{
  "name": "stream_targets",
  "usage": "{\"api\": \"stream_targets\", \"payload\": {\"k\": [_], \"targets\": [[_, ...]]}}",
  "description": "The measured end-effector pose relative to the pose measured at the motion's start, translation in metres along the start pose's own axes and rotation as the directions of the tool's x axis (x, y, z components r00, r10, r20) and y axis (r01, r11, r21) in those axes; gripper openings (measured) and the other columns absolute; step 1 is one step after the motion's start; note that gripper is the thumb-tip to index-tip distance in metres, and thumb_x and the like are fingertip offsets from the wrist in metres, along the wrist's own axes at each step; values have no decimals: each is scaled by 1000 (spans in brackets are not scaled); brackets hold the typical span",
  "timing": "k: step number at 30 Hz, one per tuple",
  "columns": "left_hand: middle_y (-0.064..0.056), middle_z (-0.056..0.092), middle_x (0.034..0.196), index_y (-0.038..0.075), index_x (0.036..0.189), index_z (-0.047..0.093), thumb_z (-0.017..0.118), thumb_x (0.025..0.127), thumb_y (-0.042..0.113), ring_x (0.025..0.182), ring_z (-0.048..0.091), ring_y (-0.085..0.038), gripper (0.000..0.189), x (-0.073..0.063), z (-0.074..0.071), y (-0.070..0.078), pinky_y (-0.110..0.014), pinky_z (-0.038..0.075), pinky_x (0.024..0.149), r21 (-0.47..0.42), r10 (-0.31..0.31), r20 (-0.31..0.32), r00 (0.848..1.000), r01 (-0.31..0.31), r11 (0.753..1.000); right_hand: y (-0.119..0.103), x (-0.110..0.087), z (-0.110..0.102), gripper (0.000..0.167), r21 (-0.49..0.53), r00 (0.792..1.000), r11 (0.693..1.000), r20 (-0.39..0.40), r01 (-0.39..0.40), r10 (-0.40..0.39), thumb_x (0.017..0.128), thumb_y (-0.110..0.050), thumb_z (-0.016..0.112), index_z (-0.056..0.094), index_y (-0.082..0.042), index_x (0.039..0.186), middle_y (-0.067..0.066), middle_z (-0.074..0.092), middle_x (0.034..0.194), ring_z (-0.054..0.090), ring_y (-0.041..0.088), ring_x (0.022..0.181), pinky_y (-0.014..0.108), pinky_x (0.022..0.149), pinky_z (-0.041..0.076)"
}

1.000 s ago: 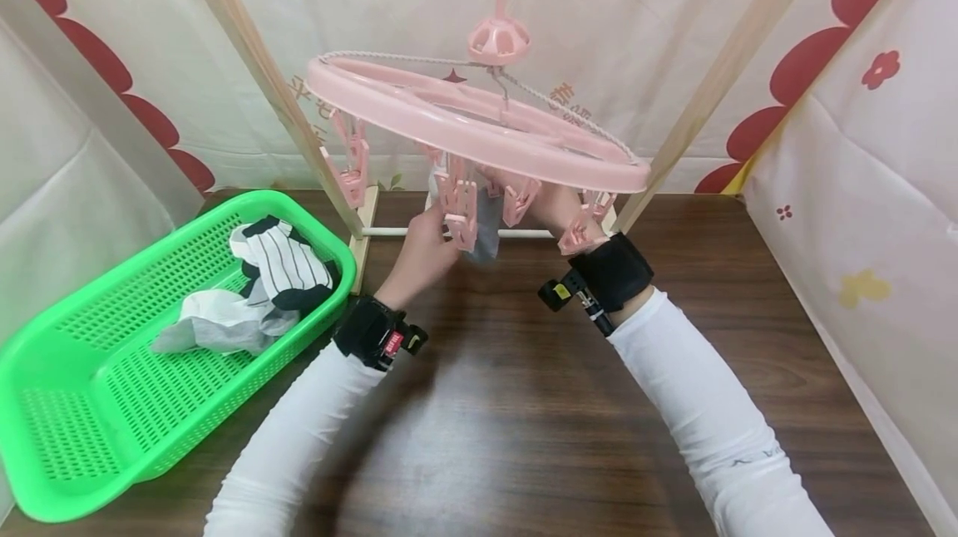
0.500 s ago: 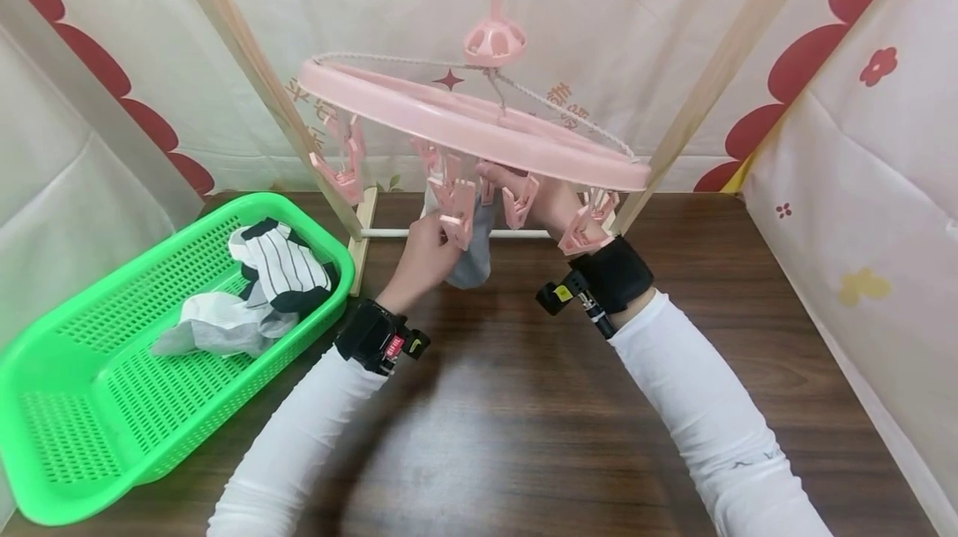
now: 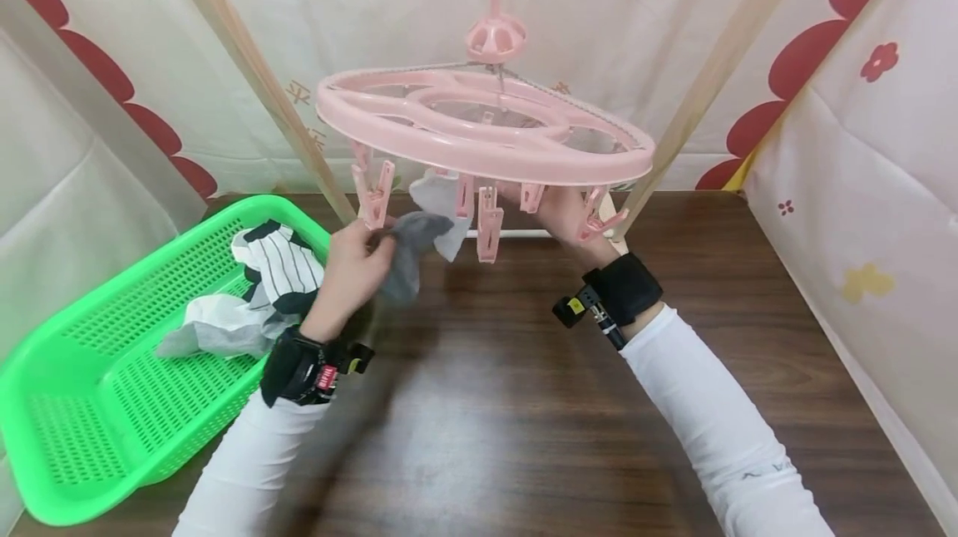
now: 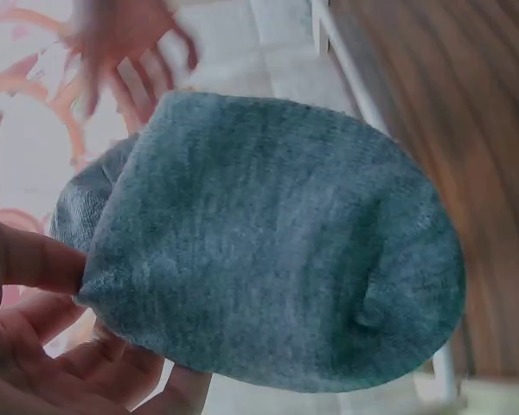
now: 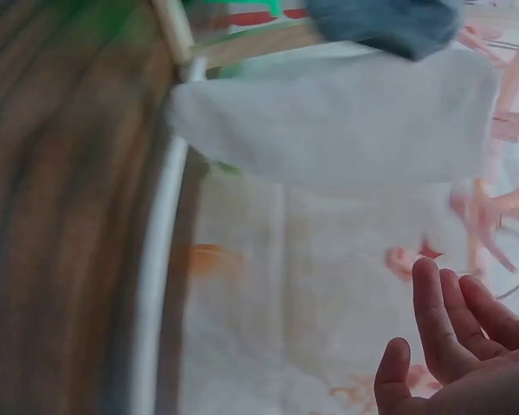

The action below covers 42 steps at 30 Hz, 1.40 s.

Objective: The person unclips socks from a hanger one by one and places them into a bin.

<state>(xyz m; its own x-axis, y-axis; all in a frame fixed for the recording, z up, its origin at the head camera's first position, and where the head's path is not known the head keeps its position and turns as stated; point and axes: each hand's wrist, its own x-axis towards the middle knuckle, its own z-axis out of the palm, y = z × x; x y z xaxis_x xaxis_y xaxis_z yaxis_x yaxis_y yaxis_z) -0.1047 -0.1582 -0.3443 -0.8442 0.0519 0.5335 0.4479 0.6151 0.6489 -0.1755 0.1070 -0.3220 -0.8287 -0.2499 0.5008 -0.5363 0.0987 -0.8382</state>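
Note:
A grey sock [image 3: 410, 250] dangles from my left hand [image 3: 355, 263], pinched between thumb and fingers. In the left wrist view the grey sock [image 4: 277, 242] fills the middle, its toe end pointing right. A white sock [image 3: 441, 204] hangs under the pink round clip hanger [image 3: 479, 150], beside the grey one; whether a clip bites it is hidden. My right hand [image 3: 557, 213] is behind the clips under the hanger's right side. The right wrist view shows that right hand [image 5: 467, 337] with spread fingers, holding nothing, apart from the white sock [image 5: 346, 121].
A green basket [image 3: 202, 429] at left holds a striped sock [image 3: 280, 263] and a grey-and-white sock [image 3: 224, 325]. Several pink clips, one of them a clip [image 3: 489, 225] at front, hang from the ring. Wooden posts [image 3: 711, 96] flank the hanger above the brown table [image 3: 524, 404].
My left hand has moved left and slightly toward me, bringing the grey sock out from behind the clips. The hanger has turned and levelled somewhat. The right hand has stayed nearly in place.

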Motion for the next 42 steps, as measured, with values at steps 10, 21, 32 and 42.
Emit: {"api": "stream_targets", "payload": {"k": [10, 21, 32, 42], "targets": [[-18, 66, 97, -3, 102, 69, 49, 90, -1, 74, 54, -21, 23, 3, -60, -6, -27, 39, 62, 81, -134, -93, 987, 142, 987, 34, -18, 4, 48, -205, 950, 936, 69, -286, 305, 91, -21, 69, 53, 0, 131, 17, 59, 123, 61, 29, 107, 37, 85, 47], [-8, 64, 99, 6, 110, 72, 43, 94, 6, 92, 56, -15, 33, -2, -112, -10, -22, 42, 74, 175, -252, -262, 931, 303, 937, 42, -19, 17, 63, -153, 947, 948, 123, -279, 298, 89, -15, 68, 37, -1, 142, 18, 37, 143, 51, 37, 119, 45, 93, 44], [-24, 47, 120, -7, 112, 67, 32, 91, -4, 116, 40, -40, 41, -10, -124, -26, -53, 26, 95, 256, -280, -233, 931, 337, 906, 15, -2, 42, 58, 25, 959, 1000, 284, 4, -11, 90, -7, 66, 39, -7, 142, 3, 48, 127, 54, 19, 100, 35, 78, 47], [-31, 50, 113, -11, 99, 68, 41, 87, -6, 109, 41, -49, 30, -13, -95, -34, -58, 29, 86, 269, -131, -166, 977, 172, 948, -16, 5, 53, 19, -39, 995, 999, 97, 5, -1, 92, -1, 62, 55, 7, 108, 2, 54, 86, 50, 10, 78, 23, 70, 39]]}}
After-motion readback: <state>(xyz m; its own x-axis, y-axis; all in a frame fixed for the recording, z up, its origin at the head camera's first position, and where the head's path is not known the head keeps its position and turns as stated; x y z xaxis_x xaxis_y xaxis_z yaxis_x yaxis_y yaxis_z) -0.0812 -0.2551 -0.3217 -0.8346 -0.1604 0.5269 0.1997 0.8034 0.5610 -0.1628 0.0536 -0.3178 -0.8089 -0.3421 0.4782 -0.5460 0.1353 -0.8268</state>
